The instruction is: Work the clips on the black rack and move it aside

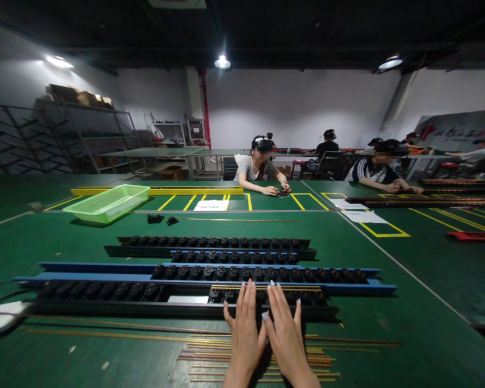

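Note:
My left hand (246, 328) and my right hand (284, 328) lie side by side with fingers stretched forward, over the nearest black channel (178, 309). Their fingertips reach the thin brass rods (307, 288) that rest along the top of black socket modules (230, 296) in that channel. Both hands look flat, and whether they press on the rods I cannot tell. Beneath my wrists, several loose brass and copper rods (206, 355) lie on the green table (105, 366), partly hidden. A pale strip (188, 299) shows in the channel to the left of the rods.
Beyond are a blue channel (105, 276) and another black channel (214, 249), both holding socket modules. A green basket (109, 205) stands far left near a yellow channel (194, 191). A white tool (4, 318) with a cable lies at left. Co-workers sit across the table.

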Action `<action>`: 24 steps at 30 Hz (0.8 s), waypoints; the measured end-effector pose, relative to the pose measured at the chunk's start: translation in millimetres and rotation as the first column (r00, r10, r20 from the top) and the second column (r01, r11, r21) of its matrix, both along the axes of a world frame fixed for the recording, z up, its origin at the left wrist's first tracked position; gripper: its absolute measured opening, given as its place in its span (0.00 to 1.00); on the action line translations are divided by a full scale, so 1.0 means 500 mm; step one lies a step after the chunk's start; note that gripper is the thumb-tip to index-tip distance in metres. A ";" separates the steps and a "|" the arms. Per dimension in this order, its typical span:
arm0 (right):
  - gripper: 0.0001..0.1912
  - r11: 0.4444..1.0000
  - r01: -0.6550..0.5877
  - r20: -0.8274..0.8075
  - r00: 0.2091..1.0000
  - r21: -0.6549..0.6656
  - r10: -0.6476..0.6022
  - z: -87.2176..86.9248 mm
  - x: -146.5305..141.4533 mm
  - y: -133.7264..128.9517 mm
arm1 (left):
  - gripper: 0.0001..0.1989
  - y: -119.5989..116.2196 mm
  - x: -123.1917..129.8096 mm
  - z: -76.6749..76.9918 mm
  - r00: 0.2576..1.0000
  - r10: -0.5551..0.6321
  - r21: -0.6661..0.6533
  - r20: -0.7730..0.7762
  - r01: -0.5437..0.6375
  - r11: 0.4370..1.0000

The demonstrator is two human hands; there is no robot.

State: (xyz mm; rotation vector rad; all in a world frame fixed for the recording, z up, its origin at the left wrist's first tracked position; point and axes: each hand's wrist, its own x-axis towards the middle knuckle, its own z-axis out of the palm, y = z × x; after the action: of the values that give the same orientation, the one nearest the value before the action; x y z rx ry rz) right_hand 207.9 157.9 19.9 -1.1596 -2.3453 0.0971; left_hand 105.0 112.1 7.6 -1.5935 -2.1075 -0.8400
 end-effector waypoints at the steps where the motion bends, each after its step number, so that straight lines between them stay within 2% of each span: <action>1: 0.28 1.000 -0.001 -0.001 1.000 0.001 0.001 0.001 0.001 0.000 | 0.32 0.000 0.002 0.001 1.000 -0.015 -0.012 -0.009 0.015 1.000; 4: 0.28 1.000 -0.019 0.010 1.000 -0.013 0.020 0.001 0.006 0.004 | 0.31 0.004 0.006 0.004 0.998 -0.045 -0.024 -0.039 0.044 0.999; 7: 0.28 0.998 -0.048 0.029 0.998 -0.035 0.049 -0.004 0.008 0.009 | 0.31 0.011 0.007 0.008 0.997 -0.040 0.023 -0.068 0.041 0.999; 12: 0.27 1.000 -0.001 0.003 1.000 0.002 0.001 -0.007 0.001 0.005 | 0.31 0.013 0.009 0.014 0.997 -0.046 0.054 -0.064 0.049 0.997; 17: 0.27 1.000 0.004 0.015 1.000 -0.013 -0.004 -0.001 0.001 0.000 | 0.34 0.015 0.015 0.002 0.993 -0.106 0.017 -0.057 0.107 0.994; 24: 0.28 0.999 -0.026 0.035 0.999 -0.046 0.027 0.008 0.007 0.004 | 0.33 0.022 0.018 -0.007 0.992 -0.088 0.008 -0.090 0.089 0.996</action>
State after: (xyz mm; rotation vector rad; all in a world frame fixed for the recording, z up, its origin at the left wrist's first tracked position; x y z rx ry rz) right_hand 211.5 159.8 23.9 -1.1607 -2.4012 0.1410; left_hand 114.2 123.0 3.9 -1.6966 -1.9795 -0.7925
